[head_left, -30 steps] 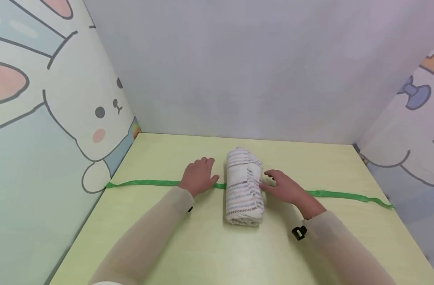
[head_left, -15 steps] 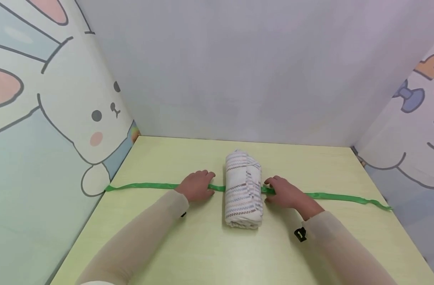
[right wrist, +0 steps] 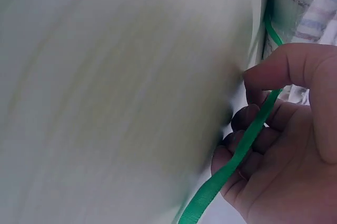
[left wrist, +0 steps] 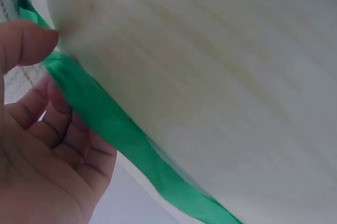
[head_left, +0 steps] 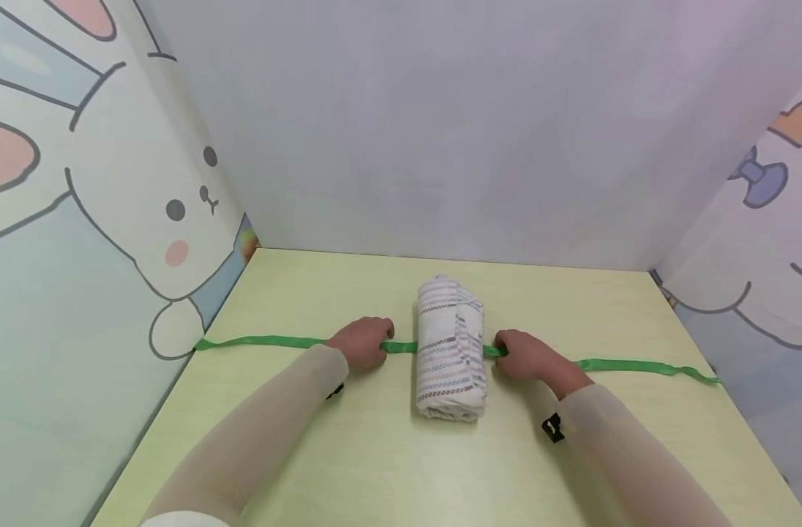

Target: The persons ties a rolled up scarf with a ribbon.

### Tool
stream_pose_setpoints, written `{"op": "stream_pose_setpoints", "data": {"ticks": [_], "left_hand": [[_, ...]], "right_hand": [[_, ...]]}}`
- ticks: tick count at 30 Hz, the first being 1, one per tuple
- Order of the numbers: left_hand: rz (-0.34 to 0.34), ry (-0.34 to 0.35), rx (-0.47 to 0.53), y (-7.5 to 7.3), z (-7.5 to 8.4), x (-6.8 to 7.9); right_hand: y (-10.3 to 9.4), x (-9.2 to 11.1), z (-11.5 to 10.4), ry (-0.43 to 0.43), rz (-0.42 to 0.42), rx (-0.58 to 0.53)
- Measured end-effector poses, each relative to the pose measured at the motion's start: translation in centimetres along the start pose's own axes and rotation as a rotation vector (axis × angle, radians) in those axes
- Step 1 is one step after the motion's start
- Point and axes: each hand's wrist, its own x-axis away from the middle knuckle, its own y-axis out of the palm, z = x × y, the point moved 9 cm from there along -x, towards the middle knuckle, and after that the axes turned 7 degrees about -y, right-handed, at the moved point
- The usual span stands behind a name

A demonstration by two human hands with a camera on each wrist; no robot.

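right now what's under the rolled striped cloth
The green ribbon emerges from both sides of the cloth, so it likely runs beneath, over the pale yellow table. The stretch directly underneath is covered.

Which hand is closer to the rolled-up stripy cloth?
The right hand: only a small gap separates it from the rolled-up cloth, while the left hand, on the other side, has a wider gap with more green ribbon showing.

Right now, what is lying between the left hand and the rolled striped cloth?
In the head view, a short stretch of green ribbon spans the gap from the left hand to the rolled striped cloth.
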Motion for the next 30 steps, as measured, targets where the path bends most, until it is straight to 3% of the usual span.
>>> {"op": "stream_pose_setpoints", "data": {"ticks": [7, 18, 23, 30], "left_hand": [[-0.012, 0.010, 0.005, -0.2, 0.1, 0.2], [-0.076, -0.048, 0.097, 0.1, -0.2, 0.1], [-0.048, -0.057, -0.001, 0.0, -0.3, 0.1], [0.086, -0.038, -0.186, -0.9, -0.2, 0.6]], "right_hand": [[-0.4, 0.2, -0.3, -0.027, 0.002, 0.008], [-1.0, 0.6, -0.5, -0.014, 0.045, -0.007], [-1.2, 0.7, -0.3, 0.000, 0.057, 0.005], [-0.9, 0.7, 0.3, 0.032, 0.067, 0.090]]}}
